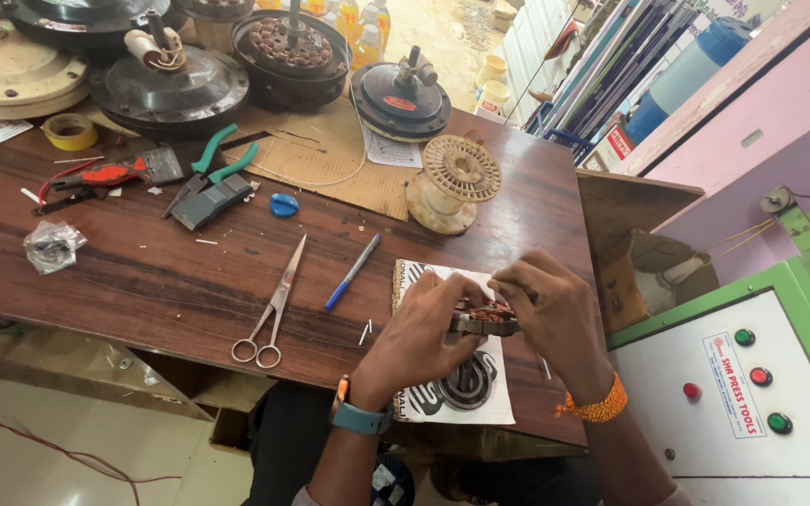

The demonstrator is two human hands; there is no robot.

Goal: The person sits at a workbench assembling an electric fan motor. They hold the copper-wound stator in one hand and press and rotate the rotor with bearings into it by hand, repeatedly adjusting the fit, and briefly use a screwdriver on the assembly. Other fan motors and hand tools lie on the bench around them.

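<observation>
My left hand [421, 330] and my right hand [555, 309] both grip a small round motor stator [486, 319] with copper windings, held just above the front right of the dark wooden table [142, 272]. My fingers cover most of the stator. Under it lies a printed white sheet [494, 394] with a metal bearing [466, 384] resting on it. A watch sits on my left wrist and an orange thread band on my right.
Scissors [272, 309] and a blue pen [352, 272] lie left of my hands. Green-handled pliers [213, 159], a cream spool [457, 183], tape roll [69, 131] and several fan motor housings [171, 84] are farther back. A green-framed machine panel [733, 384] with buttons stands at right.
</observation>
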